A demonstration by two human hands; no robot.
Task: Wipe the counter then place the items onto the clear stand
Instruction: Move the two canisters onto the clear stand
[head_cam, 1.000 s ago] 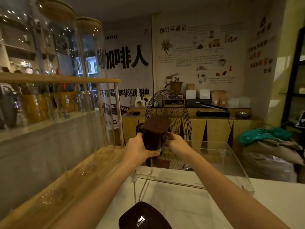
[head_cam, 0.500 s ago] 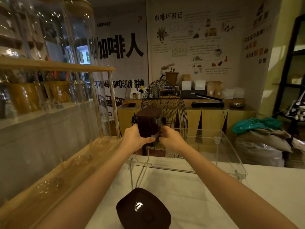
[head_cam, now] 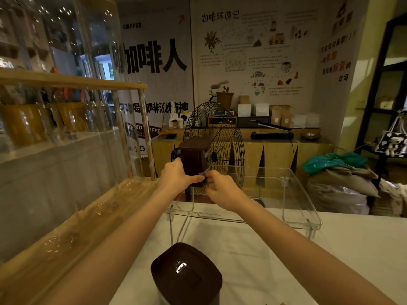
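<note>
A dark brown square canister [head_cam: 195,158] stands at the far left end of the clear stand [head_cam: 295,208], which sits on the white counter [head_cam: 264,260]. My left hand [head_cam: 176,178] grips the canister's left side and lower front. My right hand [head_cam: 220,189] pinches at its lower right corner, near a pale label. A second dark brown canister [head_cam: 186,274] stands on the counter in front of the stand, close to me, its lid showing a bright reflection.
A wooden ledge [head_cam: 72,234] with a glass screen and shelves of jars runs along my left. A black wire fan [head_cam: 218,146] stands right behind the stand. Sacks and a green bag [head_cam: 334,161] lie at the right beyond the counter.
Both hands have carried the canister lower, down to the stand's left end. My right hand has shifted to the canister's lower right corner. The view has tilted downward.
</note>
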